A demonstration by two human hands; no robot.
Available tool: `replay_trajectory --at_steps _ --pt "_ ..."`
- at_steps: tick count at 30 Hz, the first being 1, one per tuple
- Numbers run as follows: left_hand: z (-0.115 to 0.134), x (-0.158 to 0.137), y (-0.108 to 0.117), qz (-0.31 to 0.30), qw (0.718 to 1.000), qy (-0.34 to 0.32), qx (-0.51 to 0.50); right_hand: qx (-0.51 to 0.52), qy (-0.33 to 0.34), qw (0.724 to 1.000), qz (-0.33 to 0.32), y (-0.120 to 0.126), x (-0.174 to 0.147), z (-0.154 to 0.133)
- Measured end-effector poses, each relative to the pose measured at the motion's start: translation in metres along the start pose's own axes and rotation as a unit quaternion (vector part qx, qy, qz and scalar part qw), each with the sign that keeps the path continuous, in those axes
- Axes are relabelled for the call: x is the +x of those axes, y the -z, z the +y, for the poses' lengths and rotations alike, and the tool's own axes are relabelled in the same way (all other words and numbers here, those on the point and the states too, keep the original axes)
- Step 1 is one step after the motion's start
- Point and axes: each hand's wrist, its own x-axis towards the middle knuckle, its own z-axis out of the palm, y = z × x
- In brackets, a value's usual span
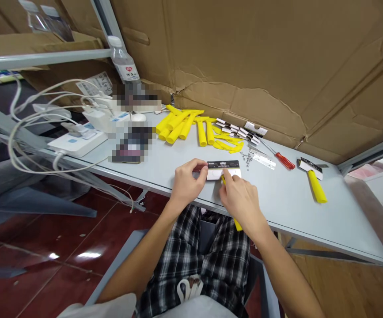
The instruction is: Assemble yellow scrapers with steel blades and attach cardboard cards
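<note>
At the table's front edge I have a scraper [215,172] with a black-and-white card sleeve over its blade end and a yellow handle [238,225]. My left hand [187,181] pinches the left end of the sleeve between thumb and fingers. My right hand [243,196] is wrapped round the handle, its index finger lying on the sleeve. The palm covers most of the handle; its end sticks out below, over my lap. Just beyond the sleeve are scattered small screws [247,161] and bare metal blades [262,160].
Yellow handles [181,123] and folded card sleeves [237,130] lie along the back. A red screwdriver [284,160] and another sleeved scraper [317,187] are to the right. Leftward are a phone [130,145], a power strip [78,140] with looping cables and a bottle [125,64]. Cardboard [260,53] walls the back.
</note>
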Motion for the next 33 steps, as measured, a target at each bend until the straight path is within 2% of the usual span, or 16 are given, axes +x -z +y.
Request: replay_trajectory --at_steps 2,5,8,10,12,16,19,28,33 --pt "-0.001 0.002 0.002 0.003 0.999 0.027 -0.028 -0.013 0.023 0.999 0.019 -0.008 -0.022 0.010" --pt "-0.004 0.002 0.003 0.013 0.997 0.052 -0.051 -0.027 0.014 0.999 0.043 -0.024 -0.054 0.045" --pt "-0.004 0.001 0.004 0.010 0.997 0.055 -0.056 -0.015 -0.019 0.993 0.115 -0.038 -0.077 0.101" --pt "-0.003 0.001 0.004 0.005 0.997 0.050 -0.053 0.003 -0.095 0.978 0.185 -0.043 -0.084 0.141" --pt "-0.002 0.001 0.004 0.004 0.998 0.047 -0.050 -0.021 -0.166 0.970 0.179 -0.045 -0.083 0.179" --pt "-0.003 0.000 0.003 0.010 0.998 0.049 -0.041 -0.048 -0.216 0.971 0.090 -0.041 -0.069 0.233" --pt "-0.007 0.000 0.001 0.015 0.998 0.048 -0.033 -0.059 -0.227 0.969 0.079 -0.037 -0.056 0.253" --pt "-0.014 -0.001 -0.002 0.011 0.998 0.054 -0.020 -0.062 -0.284 0.945 0.150 -0.006 -0.005 0.292" --pt "-0.016 -0.001 -0.001 0.013 0.998 0.059 -0.018 -0.062 -0.290 0.949 0.110 0.008 0.032 0.299"
